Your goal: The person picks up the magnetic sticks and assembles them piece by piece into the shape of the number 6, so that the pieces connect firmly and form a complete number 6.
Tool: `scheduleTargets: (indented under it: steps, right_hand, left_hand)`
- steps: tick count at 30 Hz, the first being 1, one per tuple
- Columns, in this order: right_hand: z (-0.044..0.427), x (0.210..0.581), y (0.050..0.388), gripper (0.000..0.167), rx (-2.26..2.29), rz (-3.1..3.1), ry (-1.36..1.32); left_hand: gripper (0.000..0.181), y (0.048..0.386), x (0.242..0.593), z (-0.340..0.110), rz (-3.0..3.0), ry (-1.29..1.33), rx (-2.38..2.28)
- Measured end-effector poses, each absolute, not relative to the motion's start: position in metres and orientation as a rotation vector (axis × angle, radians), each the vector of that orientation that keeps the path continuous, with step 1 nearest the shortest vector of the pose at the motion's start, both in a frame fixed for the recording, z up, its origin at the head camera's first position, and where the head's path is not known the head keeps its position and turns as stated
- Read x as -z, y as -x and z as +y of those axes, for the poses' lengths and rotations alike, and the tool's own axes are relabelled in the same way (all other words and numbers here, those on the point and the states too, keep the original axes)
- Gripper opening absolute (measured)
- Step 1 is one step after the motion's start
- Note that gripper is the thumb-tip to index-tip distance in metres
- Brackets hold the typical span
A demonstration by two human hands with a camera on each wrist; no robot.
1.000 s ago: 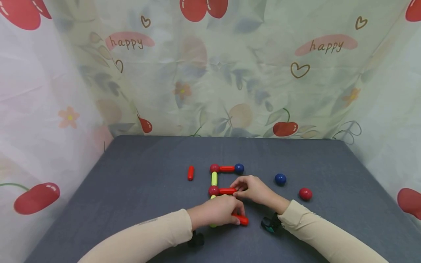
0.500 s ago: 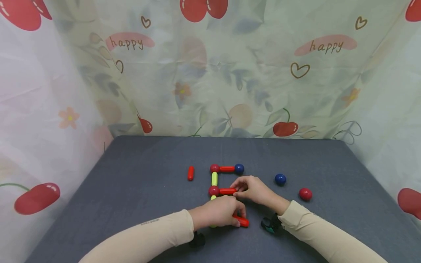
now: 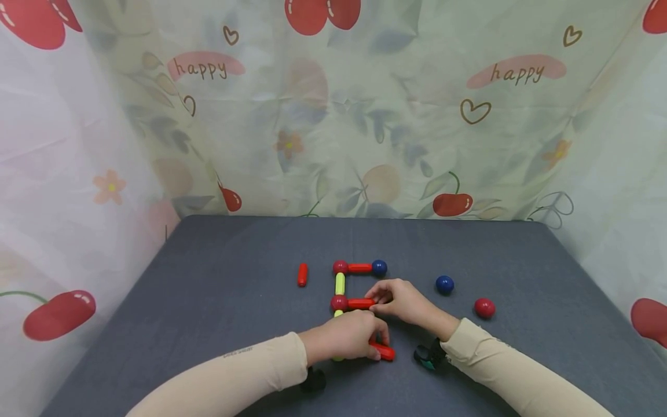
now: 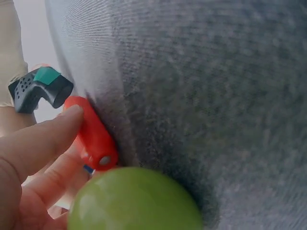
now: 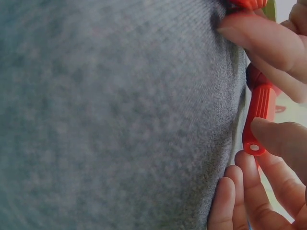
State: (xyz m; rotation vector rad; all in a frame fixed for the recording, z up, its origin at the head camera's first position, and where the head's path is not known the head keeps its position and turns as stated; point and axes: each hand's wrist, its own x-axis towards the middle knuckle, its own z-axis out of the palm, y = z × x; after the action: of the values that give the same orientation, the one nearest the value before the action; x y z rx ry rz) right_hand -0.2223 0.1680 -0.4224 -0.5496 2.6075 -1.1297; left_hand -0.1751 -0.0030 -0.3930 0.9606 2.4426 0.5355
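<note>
In the head view my left hand [image 3: 349, 335] pinches a short red magnetic rod [image 3: 384, 351] between thumb and fingers. The left wrist view shows that red rod's metal-tipped end close to a large yellow-green rod [image 4: 136, 201]; touching or apart, I cannot tell. My right hand [image 3: 403, 301] pinches the free end of another red rod [image 3: 359, 303], whose other end meets a red ball [image 3: 339, 303]. From this ball a yellow-green rod [image 3: 340, 284] runs back to a second red ball [image 3: 340, 267]. A further rod, toward me, is partly hidden under my left hand.
A red rod [image 3: 359, 268] joins the back red ball to a blue ball [image 3: 379, 267]. One loose red rod [image 3: 302, 274] lies left. On the right are a loose blue ball [image 3: 444, 284] and red ball [image 3: 484, 308]. A patterned curtain [image 3: 333, 116] surrounds the dark tabletop [image 3: 234, 260].
Over the last second my left hand shifts very slightly right with its red rod. The right hand keeps its place and its pinch.
</note>
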Motion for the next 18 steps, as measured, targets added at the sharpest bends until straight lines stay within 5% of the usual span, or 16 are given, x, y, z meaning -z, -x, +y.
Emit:
scheduleTargets:
  steps: [18]
  right_hand:
    - [0.169, 0.422, 0.224, 0.016, 1.133, 2.598, 0.584]
  left_hand:
    - [0.019, 0.217, 0.371, -0.056, 2.61, -0.439, -1.236]
